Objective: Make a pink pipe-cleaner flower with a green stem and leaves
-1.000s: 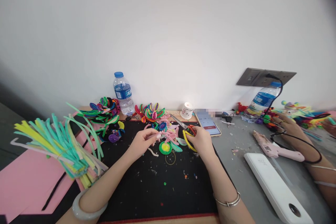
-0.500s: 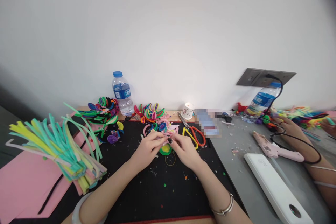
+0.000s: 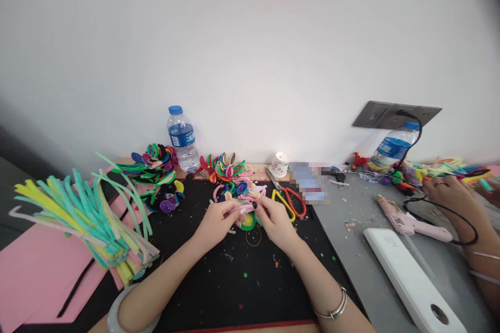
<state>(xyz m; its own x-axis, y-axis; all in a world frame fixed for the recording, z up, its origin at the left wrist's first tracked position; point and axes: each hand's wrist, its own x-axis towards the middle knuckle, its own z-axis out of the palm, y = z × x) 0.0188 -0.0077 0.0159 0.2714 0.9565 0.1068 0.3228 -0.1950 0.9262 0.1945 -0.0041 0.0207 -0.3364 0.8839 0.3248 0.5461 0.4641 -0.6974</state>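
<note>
Between my two hands is a pale pink pipe cleaner [image 3: 245,208], partly covered by fingers. My left hand [image 3: 220,221] is closed on its left end, thumb against the fingers. On the other end my right hand [image 3: 276,221] pinches with thumb and forefinger. Just beneath them lies a green and yellow pipe-cleaner piece [image 3: 247,221] on the black mat [image 3: 234,291]. Behind my hands are pink pipe-cleaner pieces [image 3: 260,191] and a multicoloured pile of looped pieces [image 3: 224,166]. Scissors with red and yellow handles [image 3: 295,203] lie right of my right hand.
Left are a pipe-cleaner bundle [image 3: 89,229] and pink sheets [image 3: 42,270]. A water bottle [image 3: 182,140] and a paper cup [image 3: 279,165] stand by the wall. At right are a glue gun [image 3: 414,223], a white power bank [image 3: 410,276] and another person's hand [image 3: 449,190].
My fingers have drawn slightly apart, and more of the pink pipe cleaner shows between them. At right, the other person's hand has shifted to the right.
</note>
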